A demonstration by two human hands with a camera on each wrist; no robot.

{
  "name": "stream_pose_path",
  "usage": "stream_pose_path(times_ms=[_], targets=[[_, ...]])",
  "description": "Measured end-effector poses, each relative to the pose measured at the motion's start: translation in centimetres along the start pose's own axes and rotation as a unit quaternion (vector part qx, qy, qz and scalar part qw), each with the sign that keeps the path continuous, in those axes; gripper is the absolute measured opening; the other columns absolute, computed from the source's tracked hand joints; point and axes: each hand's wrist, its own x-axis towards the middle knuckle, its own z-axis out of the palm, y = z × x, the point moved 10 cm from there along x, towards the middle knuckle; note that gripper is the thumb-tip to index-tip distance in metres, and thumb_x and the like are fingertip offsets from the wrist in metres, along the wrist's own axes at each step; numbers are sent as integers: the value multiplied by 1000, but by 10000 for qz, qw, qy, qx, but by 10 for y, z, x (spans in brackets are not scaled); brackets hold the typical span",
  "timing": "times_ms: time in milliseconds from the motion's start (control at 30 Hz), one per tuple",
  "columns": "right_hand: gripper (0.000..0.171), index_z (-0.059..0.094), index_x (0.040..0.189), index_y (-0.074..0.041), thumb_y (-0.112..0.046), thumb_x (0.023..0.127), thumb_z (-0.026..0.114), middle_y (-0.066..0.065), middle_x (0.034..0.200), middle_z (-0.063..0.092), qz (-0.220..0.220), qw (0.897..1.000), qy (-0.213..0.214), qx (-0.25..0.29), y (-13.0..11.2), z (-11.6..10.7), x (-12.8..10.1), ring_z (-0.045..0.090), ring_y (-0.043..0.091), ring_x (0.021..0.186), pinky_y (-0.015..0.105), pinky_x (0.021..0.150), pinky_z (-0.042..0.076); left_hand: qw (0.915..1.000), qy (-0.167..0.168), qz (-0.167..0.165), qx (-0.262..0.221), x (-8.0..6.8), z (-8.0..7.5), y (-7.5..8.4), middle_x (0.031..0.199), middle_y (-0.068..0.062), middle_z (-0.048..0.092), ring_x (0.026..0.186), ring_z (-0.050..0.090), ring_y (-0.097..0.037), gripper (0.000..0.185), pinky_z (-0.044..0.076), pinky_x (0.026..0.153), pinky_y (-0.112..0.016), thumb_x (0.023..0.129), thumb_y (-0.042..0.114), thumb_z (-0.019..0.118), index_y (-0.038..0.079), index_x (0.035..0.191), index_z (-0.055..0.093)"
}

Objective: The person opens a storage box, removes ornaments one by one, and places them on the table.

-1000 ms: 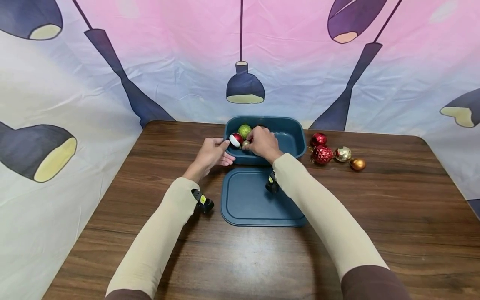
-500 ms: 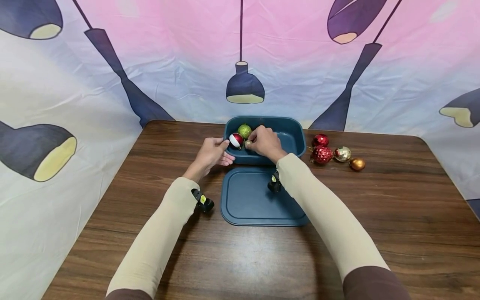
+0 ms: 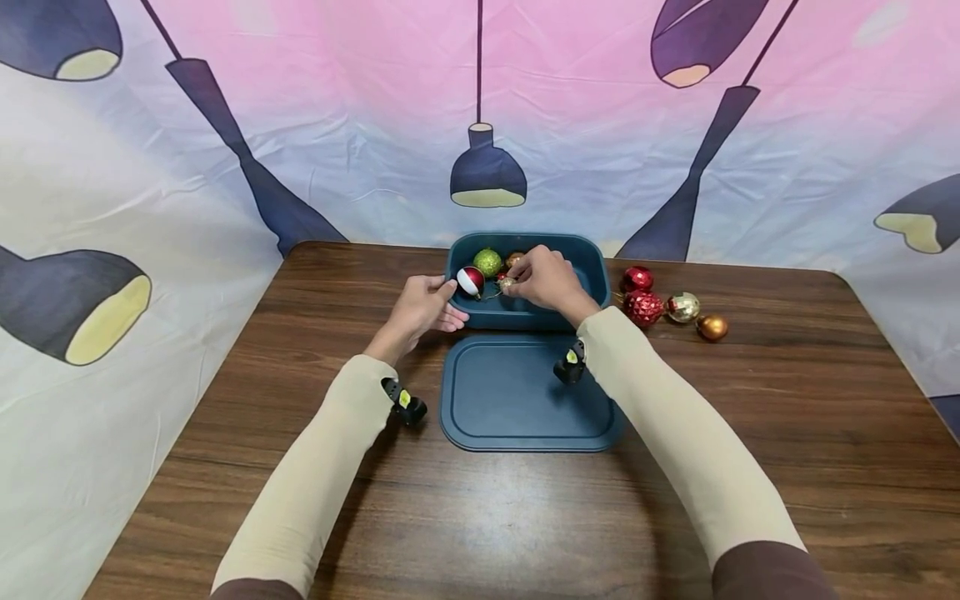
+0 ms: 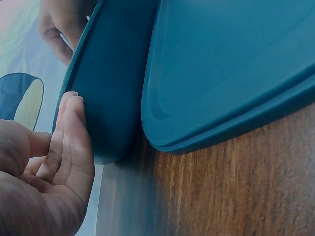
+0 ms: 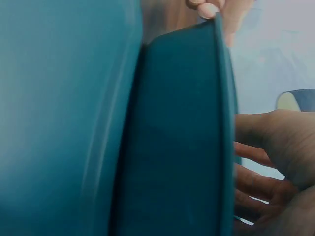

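Observation:
A teal box [image 3: 592, 287] stands at the back of the wooden table. Inside it lie a red-and-white ball [image 3: 471, 281], a green glitter ball [image 3: 487, 262] and a copper ball [image 3: 514, 258]. My left hand [image 3: 452, 304] rests at the box's front left corner, thumb on the rim. In the left wrist view its straight fingers [image 4: 74, 128] lie flat against the box wall [image 4: 110, 93]. My right hand [image 3: 513, 279] is over the box's inside and pinches a small gold ornament [image 3: 507, 284] with a thin loop trailing left.
The box's teal lid [image 3: 517, 400] lies flat just in front of the box. To the right of the box sit a red ball [image 3: 637, 278], a faceted red ornament [image 3: 643, 308], a silver-gold ball [image 3: 684, 307] and a gold ball [image 3: 711, 327]. A printed cloth backdrop surrounds the table.
My right hand has shifted right inside the box with the small gold ornament in its fingertips, uncovering the copper ball. The left hand has stayed at the corner.

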Motion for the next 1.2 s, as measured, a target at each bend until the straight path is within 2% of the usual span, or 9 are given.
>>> stream_pose_path(times_ms=[300,567,867,1033,1200], targets=[[23,78,109,-10,-25,91,79,9,105,75,68,9998,-88,153,1,-22,-16,68,24,97,45,88,56,10000,28,3,2,1,-1,-1,86,-17,75,80,76,-33,56,63,68,-33,110,26,46,2,158,30],[27,78,112,-10,-26,91,79,8,104,76,-143,9997,-62,208,3,-44,-35,70,24,94,44,81,57,10000,8,17,-10,0,-1,-1,84,-16,75,78,75,-33,56,63,66,-31,110,25,46,2,158,30],[29,77,115,-7,-23,92,78,11,103,76,-61,9995,-17,321,17,-67,-57,69,27,93,44,79,57,9999,-70,37,-131,0,1,1,80,-15,74,67,75,-25,54,62,61,-28,110,22,46,1,157,31],[25,78,113,-6,-21,92,77,11,101,75,-237,9991,144,306,24,-85,-73,68,26,89,41,72,56,9999,-100,23,-110,0,1,2,81,-15,75,70,75,-27,54,62,61,-27,110,23,46,1,157,31],[26,78,113,-8,-24,93,77,10,101,75,-244,9991,229,245,35,-102,-88,67,25,91,42,75,56,10000,-47,6,-52,0,1,1,83,-16,75,75,76,-30,53,63,62,-28,110,24,45,2,158,32]])
